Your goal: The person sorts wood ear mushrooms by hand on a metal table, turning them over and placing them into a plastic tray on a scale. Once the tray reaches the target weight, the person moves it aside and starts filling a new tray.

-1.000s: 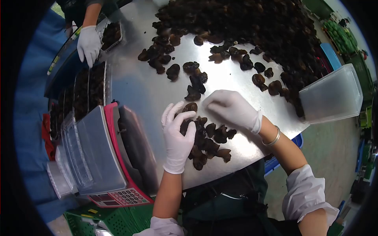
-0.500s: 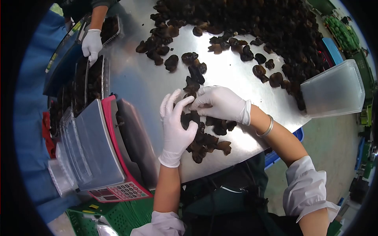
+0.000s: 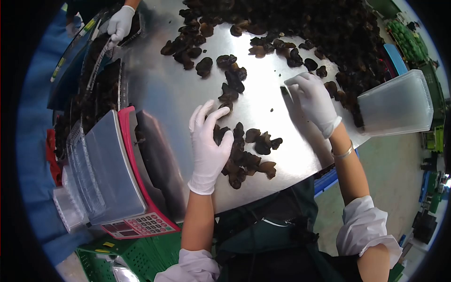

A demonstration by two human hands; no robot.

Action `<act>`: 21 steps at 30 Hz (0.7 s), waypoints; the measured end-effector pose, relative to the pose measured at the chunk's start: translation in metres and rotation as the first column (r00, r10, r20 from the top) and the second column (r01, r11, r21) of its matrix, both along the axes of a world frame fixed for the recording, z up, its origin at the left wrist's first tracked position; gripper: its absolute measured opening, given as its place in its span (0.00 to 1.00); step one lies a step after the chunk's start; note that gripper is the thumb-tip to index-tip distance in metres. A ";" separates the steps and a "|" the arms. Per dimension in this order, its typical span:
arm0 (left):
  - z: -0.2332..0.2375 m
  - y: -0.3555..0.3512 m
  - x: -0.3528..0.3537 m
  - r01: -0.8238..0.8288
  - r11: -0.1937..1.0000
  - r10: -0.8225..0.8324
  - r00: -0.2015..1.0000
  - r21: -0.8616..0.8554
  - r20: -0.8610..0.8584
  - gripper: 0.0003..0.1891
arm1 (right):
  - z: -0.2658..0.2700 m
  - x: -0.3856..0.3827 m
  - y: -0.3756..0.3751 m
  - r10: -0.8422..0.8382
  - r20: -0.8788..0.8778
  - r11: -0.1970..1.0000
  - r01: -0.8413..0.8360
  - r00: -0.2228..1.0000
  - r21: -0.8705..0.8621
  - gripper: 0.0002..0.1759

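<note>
My left hand [image 3: 209,149], in a white glove, is open with its fingers curved and thumb apart. It rests beside a small cluster of dark brown wood ear mushrooms [image 3: 244,162]; its fingertips are by a short line of more pieces [image 3: 230,89]. My right hand [image 3: 312,101], also gloved, is over the metal table [image 3: 282,122] to the right, palm down. Its fingers are stretched out to the left, and nothing shows held in them; the thumb is mostly hidden. A small dark scrap [image 3: 283,90] is just below its fingertips.
A large heap of mushrooms [image 3: 305,21] covers the far side. Stacked clear plastic containers [image 3: 397,105] are at the right edge. On the left stand a pink-edged scale [image 3: 115,174] and filled trays [image 3: 110,84], where another person's gloved hand [image 3: 121,23] grips a tray edge. Below is a green crate [image 3: 101,263].
My right hand has left the cluster by my left hand and moved right and up, uncovering table and small scraps. My left hand has barely moved. The other person's hand has moved up, a tray edge tilting.
</note>
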State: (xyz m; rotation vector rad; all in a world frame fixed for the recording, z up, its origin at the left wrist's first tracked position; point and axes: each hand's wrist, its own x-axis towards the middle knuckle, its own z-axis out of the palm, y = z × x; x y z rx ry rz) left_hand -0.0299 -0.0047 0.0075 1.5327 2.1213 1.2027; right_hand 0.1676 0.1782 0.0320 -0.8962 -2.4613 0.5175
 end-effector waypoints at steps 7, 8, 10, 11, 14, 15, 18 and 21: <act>-0.001 0.001 -0.002 -0.106 0.987 0.083 0.979 0.117 0.186 0.17 | -0.026 -0.024 -0.058 0.324 -0.192 0.906 -0.362 0.926 -0.219 0.30; 0.001 0.001 -0.002 -0.116 0.986 0.085 0.970 0.124 0.227 0.16 | -0.033 -0.032 -0.054 0.321 -0.076 0.936 -0.329 0.944 -0.123 0.32; -0.008 0.000 -0.007 -0.116 0.981 0.074 0.966 0.156 0.249 0.15 | -0.047 -0.044 -0.038 0.157 0.094 0.984 -0.164 0.983 0.067 0.34; -0.009 -0.001 -0.006 -0.120 0.980 0.074 0.960 0.159 0.269 0.15 | -0.054 -0.047 -0.029 0.061 0.148 0.990 -0.079 0.987 0.115 0.36; -0.012 -0.001 -0.007 -0.086 0.981 0.054 0.982 0.175 0.182 0.15 | -0.064 -0.048 -0.005 -0.174 0.187 0.975 0.142 0.967 0.173 0.39; -0.012 -0.001 -0.008 -0.071 0.979 0.037 0.984 0.190 0.176 0.15 | -0.062 -0.045 0.001 -0.240 0.241 0.967 0.211 0.940 0.141 0.41; -0.014 -0.002 -0.007 -0.073 0.982 0.042 0.983 0.175 0.179 0.15 | -0.056 -0.022 -0.012 -0.357 0.240 0.934 0.344 0.903 0.096 0.41; -0.012 -0.004 -0.007 -0.086 0.982 0.052 0.980 0.170 0.191 0.15 | -0.051 0.025 -0.042 -0.448 0.273 0.889 0.457 0.851 0.032 0.42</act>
